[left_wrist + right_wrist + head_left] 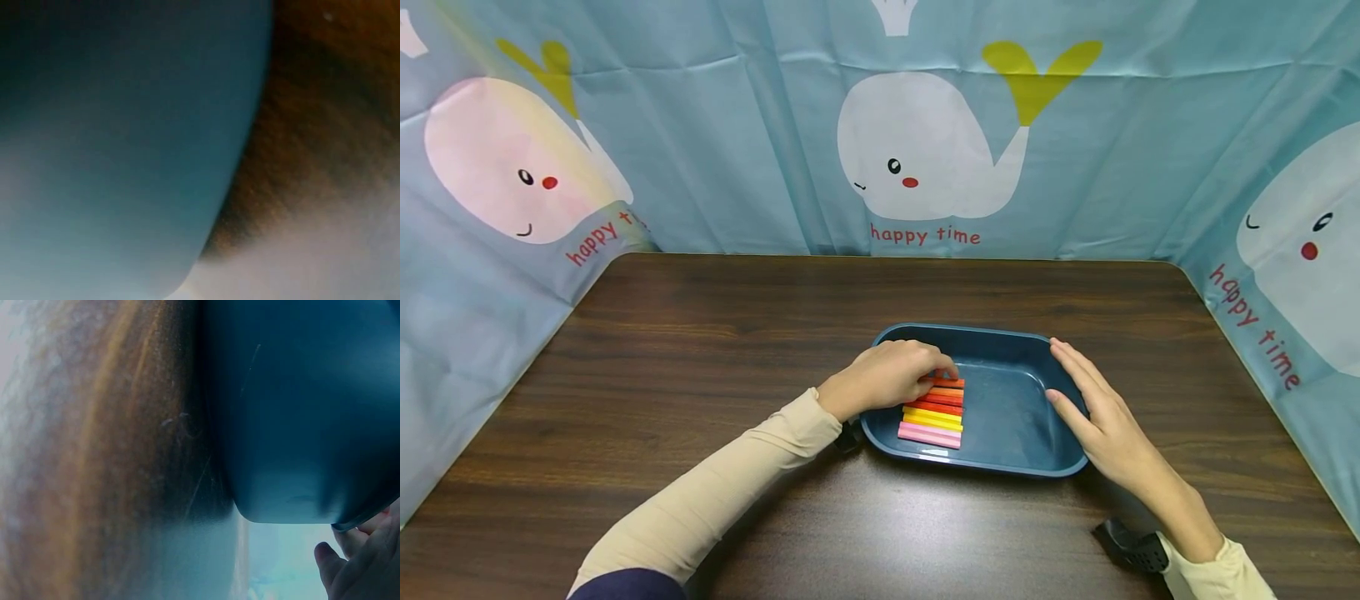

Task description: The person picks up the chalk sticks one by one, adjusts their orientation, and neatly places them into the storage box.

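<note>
Inside the left part of a dark blue tray [1007, 417], several slim, clay-like sticks lie in a stack of rows. Pink sticks [929, 434] are nearest the person, then yellow sticks [932, 418], red sticks [942, 404] and orange sticks at the far end. My left hand [891, 375] reaches over the tray's left rim with bent fingers, pinching the farthest orange stick [953, 383]; its palm side is hidden. My right hand [1105, 425] rests at the tray's right end, fingers extended along the rim and thumb over the inside. Tray wall [137, 137] fills much of the left wrist view.
The tray stands on a dark wood-grain table [700, 333]. A light blue curtain [715, 150] printed with whales hangs behind and at both sides. On the right wrist is a black strap [1131, 546]. The right wrist view shows the tray's outer wall [300, 412] up close.
</note>
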{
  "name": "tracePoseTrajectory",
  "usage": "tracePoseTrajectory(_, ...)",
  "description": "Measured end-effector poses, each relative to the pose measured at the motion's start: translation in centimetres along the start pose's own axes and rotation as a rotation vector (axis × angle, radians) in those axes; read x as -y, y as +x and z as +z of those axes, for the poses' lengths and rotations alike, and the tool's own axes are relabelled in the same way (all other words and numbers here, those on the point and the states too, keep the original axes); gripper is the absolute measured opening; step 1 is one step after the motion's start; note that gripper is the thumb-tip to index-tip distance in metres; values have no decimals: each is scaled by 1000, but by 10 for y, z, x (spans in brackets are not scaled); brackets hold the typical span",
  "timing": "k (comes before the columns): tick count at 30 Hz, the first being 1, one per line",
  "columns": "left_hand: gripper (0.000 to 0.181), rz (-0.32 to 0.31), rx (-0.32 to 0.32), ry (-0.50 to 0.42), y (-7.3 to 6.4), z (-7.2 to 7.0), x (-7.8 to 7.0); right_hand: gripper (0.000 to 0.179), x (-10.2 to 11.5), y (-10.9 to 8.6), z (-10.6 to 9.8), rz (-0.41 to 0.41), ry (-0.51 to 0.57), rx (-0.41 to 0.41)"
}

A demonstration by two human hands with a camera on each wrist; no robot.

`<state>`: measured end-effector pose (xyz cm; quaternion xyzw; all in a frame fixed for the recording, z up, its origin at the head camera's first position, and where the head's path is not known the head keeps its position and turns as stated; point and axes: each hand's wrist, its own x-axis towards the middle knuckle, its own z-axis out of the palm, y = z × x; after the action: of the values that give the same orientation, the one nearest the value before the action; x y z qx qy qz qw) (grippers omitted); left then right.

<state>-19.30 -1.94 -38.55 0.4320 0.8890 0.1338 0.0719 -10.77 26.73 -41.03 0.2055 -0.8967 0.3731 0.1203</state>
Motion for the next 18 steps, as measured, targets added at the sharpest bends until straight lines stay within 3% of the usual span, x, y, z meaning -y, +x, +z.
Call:
tracePoseTrajectory(8,34,-23,20,-1,2,1,-1,59,-1,0,0,-5,-2,-3)
tracePoseTrajectory(18,27,42,-78,-151,-2,-2,3,59,-2,0,1,-13,4,-7)
